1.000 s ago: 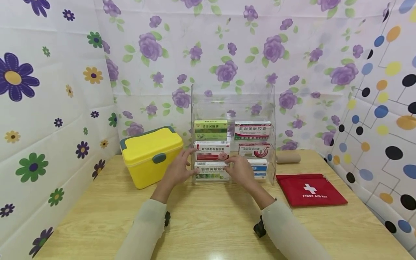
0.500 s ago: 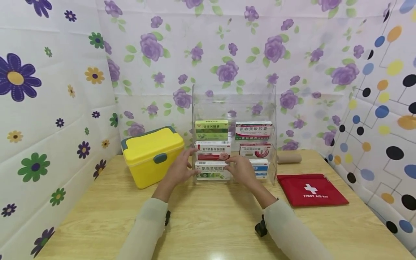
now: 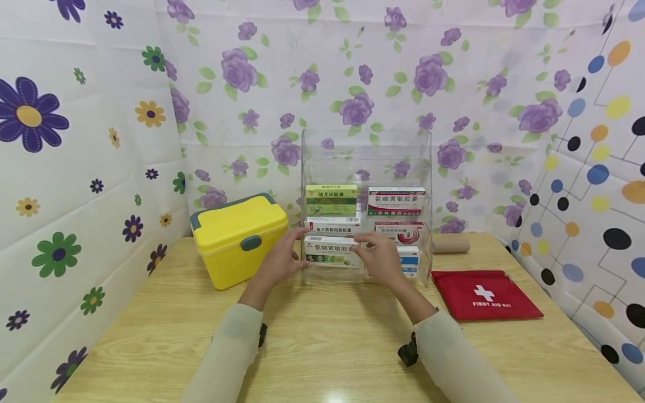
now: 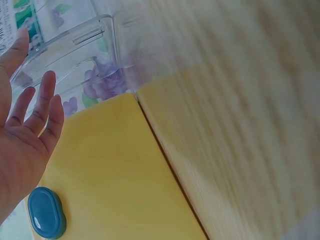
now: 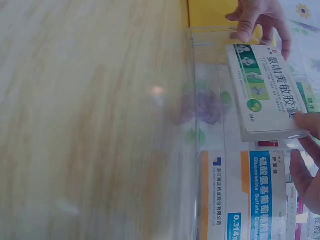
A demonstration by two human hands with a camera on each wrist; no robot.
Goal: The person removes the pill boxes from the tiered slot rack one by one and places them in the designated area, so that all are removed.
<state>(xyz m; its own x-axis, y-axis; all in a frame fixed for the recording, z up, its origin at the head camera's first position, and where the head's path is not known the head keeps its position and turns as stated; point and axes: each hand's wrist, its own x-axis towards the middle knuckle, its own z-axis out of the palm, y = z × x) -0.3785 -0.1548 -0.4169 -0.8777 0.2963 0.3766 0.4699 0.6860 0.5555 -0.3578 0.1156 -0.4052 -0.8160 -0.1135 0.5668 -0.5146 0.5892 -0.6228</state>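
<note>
The box (image 3: 332,252) with the green-and-white face sits between our two hands, lifted just in front of the lowest left tier of the clear rack (image 3: 367,162), near the middle of the surface (image 3: 322,336). We hold it by its two short ends so the printed face looks toward us and the long edges stay free of the rack's lip. Our left hand (image 3: 279,263) has thumb and fingers (image 5: 246,31) curled onto the left end; our right hand (image 3: 380,260) pinches the right end between thumb and fingers (image 5: 310,121).

Largest first. The rack stands upright at the far middle, its tiers stepped so each front label can be read. Left of it, just beside, is the yellow case (image 3: 237,238) with a teal latch (image 4: 46,212), lid down. Right of the rack, lying flat and nearer to us, is the red pouch (image 3: 486,294), with a white cross and the words "FIRST AID KIT". Behind the pouch lies a tan roll (image 3: 450,245) on its side.

In the rack, five more boxes stand face out; their print is Chinese and too small for us to read with certainty. The blue and orange box (image 5: 245,195) at the lower right reads "Glucosamine Sulfate Capsules" and "0.314" in the right wrist view. The held box shows "24" near its green disc.
</note>
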